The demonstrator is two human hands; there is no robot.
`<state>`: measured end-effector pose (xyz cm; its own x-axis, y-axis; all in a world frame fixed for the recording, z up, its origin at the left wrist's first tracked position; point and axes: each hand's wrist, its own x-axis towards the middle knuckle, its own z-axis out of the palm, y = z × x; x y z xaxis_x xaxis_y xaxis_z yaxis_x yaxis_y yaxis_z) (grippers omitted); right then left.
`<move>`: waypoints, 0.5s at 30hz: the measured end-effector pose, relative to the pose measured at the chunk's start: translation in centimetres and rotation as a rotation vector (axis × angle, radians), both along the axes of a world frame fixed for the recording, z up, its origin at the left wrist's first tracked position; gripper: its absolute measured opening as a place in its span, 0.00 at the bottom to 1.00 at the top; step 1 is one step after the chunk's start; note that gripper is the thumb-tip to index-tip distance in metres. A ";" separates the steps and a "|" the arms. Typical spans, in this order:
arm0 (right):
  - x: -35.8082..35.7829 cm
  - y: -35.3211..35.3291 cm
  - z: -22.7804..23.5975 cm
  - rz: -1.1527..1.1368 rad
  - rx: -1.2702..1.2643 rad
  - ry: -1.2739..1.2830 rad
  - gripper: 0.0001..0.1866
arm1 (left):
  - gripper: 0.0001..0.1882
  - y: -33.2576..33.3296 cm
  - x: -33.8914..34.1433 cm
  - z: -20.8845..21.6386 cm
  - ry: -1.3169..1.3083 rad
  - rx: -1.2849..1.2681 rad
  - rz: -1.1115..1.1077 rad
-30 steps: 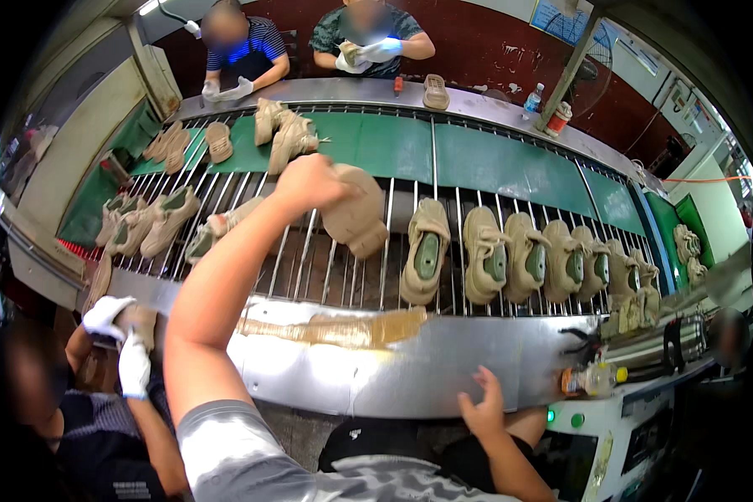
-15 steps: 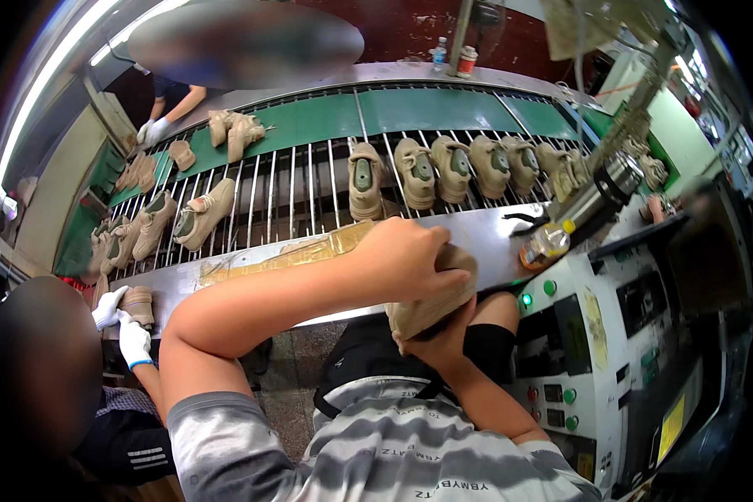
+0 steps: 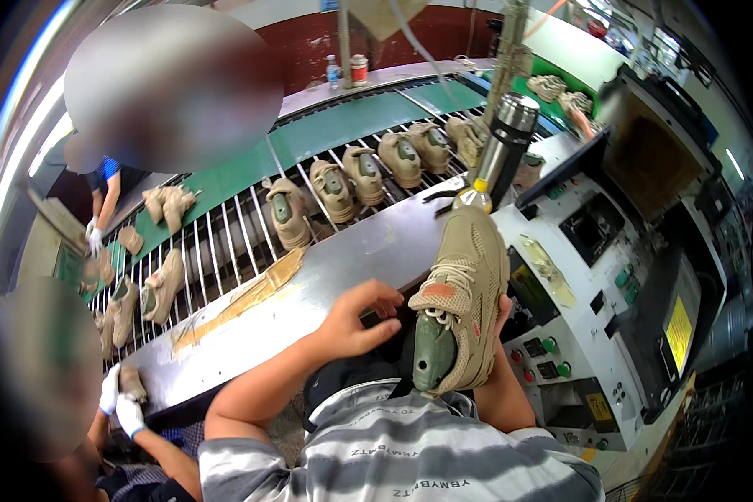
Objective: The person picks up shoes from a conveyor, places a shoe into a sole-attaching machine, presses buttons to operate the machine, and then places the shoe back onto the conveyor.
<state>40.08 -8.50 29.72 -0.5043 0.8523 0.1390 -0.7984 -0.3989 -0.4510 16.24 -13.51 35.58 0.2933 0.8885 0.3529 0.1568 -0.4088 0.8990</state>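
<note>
A tan lace-up sneaker [image 3: 474, 280] is held up in front of my body, its toe pointing away from me. Inside its opening sits a dark green shoe last [image 3: 433, 351] with a round hole in it. My right hand [image 3: 502, 322] grips the sneaker along its right side; most of those fingers are hidden behind it. To the left of the shoe, apart from it, my left hand [image 3: 361, 318] hovers with fingers loosely bent, thumb apart and nothing in it.
Beyond the metal ledge [image 3: 368, 251], a roller conveyor [image 3: 243, 243] carries several tan sneakers [image 3: 330, 191]. A steel thermos [image 3: 508, 138] and yellow-capped bottle [image 3: 474, 197] stand at the ledge's right end, near a machine with buttons [image 3: 560, 347]. White-gloved co-workers' hands [image 3: 124, 402] are at left.
My left hand has let go of the sneaker and drawn back to the left. The sneaker has been turned, so its laces and last now show. The view has swung to the right.
</note>
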 end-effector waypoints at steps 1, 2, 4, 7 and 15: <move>0.3 0.0 -0.4 0.006 -0.017 0.031 0.47 | 0.16 -0.2 1.1 -0.5 0.010 -0.042 -0.024; 0.8 0.0 -0.7 0.000 -0.030 0.061 0.46 | 0.16 -0.1 2.1 -1.2 -0.012 -0.059 -0.035; 2.1 0.5 -1.1 -0.021 -0.045 0.121 0.43 | 0.16 0.7 3.5 -2.8 0.008 -0.072 -0.063; 5.3 1.9 -2.6 -0.219 -0.056 0.057 0.42 | 0.07 2.3 3.6 -6.3 0.069 -0.138 0.066; 25.1 11.8 -1.8 -0.897 -0.214 -0.575 0.38 | 0.08 5.9 -5.7 -22.0 -0.045 -0.348 0.674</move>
<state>65.17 3.27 27.91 0.3715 0.9213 -0.1144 -0.5302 0.1094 -0.8408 10.51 -7.61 13.63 -0.3600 0.9328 0.0184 0.2327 0.0707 0.9700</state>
